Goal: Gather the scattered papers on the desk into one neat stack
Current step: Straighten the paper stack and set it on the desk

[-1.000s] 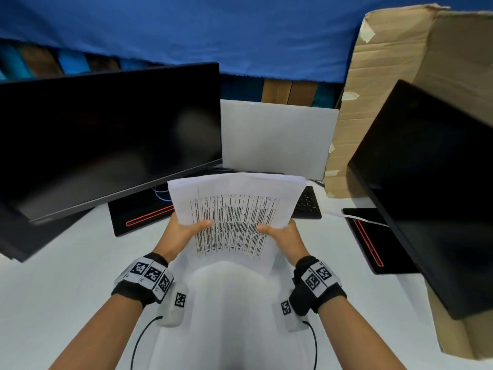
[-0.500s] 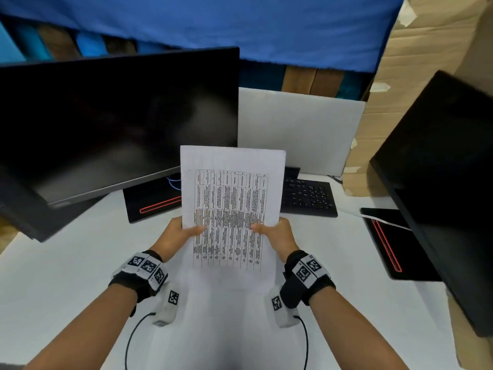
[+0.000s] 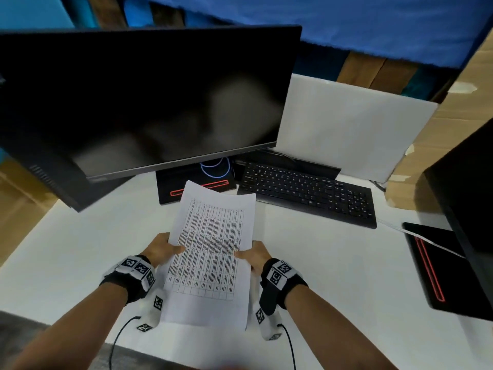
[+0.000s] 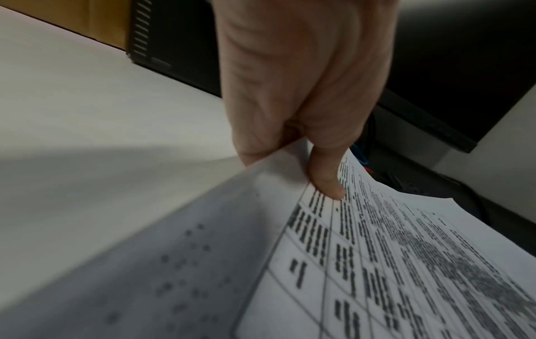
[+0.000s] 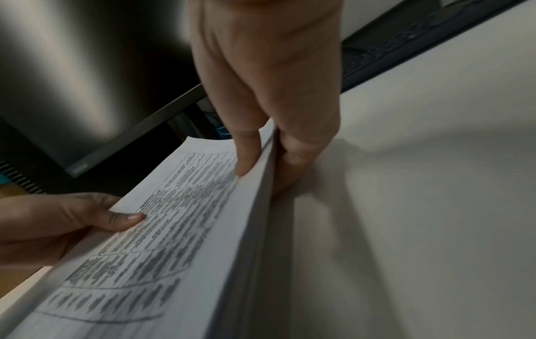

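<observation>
Head view shows us both hands gripping the papers (image 3: 210,252) by their long side edges, above the white desk (image 3: 66,252). The left hand (image 3: 160,248) pinches the left edge, its thumb lying on the printed top sheet and its fingers underneath; the left wrist view confirms that thumb pressed on the table of text (image 4: 406,263). The right hand (image 3: 253,256) clamps the right edge the same way, and in the right wrist view we see its thumb on top, its fingers below, and the edges of many sheets (image 5: 255,229) lined up together as one stack. The stack tilts, its far end angled toward the left monitor's base (image 3: 197,186) and its near end closest to us, between the two wrists.

Beyond the papers, the left monitor (image 3: 149,97) hangs dark over the desk's back left. A black keyboard (image 3: 306,193) lies to the right of that base, with a white board (image 3: 346,124) leaning behind it. A second monitor (image 3: 464,198) stands at the far right.
</observation>
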`<state>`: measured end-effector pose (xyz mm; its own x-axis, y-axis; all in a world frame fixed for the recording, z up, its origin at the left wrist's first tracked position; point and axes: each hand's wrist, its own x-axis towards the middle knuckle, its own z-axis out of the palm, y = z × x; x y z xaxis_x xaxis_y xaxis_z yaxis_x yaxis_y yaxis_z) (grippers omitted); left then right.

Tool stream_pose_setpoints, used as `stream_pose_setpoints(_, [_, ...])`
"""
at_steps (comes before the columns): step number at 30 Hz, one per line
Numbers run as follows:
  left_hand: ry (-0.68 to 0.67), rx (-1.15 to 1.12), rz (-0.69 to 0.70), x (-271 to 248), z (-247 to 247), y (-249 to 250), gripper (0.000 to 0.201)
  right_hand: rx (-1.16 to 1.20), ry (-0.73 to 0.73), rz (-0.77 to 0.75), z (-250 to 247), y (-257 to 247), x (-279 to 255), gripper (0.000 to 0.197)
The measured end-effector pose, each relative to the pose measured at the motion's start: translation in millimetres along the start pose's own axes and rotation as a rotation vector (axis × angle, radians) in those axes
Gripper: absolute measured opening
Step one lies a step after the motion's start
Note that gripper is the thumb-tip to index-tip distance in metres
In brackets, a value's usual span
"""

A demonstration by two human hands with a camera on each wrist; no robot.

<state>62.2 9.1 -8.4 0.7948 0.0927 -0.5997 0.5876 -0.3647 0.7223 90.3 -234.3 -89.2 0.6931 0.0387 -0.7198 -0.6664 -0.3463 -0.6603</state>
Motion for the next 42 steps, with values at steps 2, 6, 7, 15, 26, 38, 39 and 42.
stream_pose_setpoints(2, [0.042, 0.001, -0.011, 2, -8, -7, 0.034, -0.057, -0.013, -0.004, 9, -4, -1, 0.081])
stream_pose_setpoints(6, [0.143, 0.035, 0.008, 8, -22, -15, 0.034, -0.104, -0.011, -0.063, 21, -38, -42, 0.052])
stream_pose_setpoints(7, [0.172, 0.048, 0.011, 10, -25, -16, 0.035, -0.104, -0.017, -0.08, 23, -43, -49, 0.045])
stream_pose_setpoints(15, [0.252, 0.101, 0.007, 13, -35, -17, 0.058, -0.164, 0.068, -0.103, 33, -48, -55, 0.019])
stream_pose_setpoints(26, [0.179, 0.235, 0.073, 13, -25, -13, 0.062, -0.379, 0.169, -0.064, 29, -47, -59, 0.037])
stream_pose_setpoints(38, [0.124, 0.325, 0.147, 11, -14, 0, 0.053, -0.329, 0.205, -0.037, 20, -49, -68, 0.053])
stream_pose_setpoints(39, [0.123, 0.339, 0.147, 11, -15, 1, 0.053, -0.342, 0.199, -0.034, 19, -50, -69, 0.055])
stream_pose_setpoints(42, [0.122, 0.364, 0.156, 12, -15, 2, 0.054, -0.376, 0.192, -0.031, 16, -51, -69, 0.061])
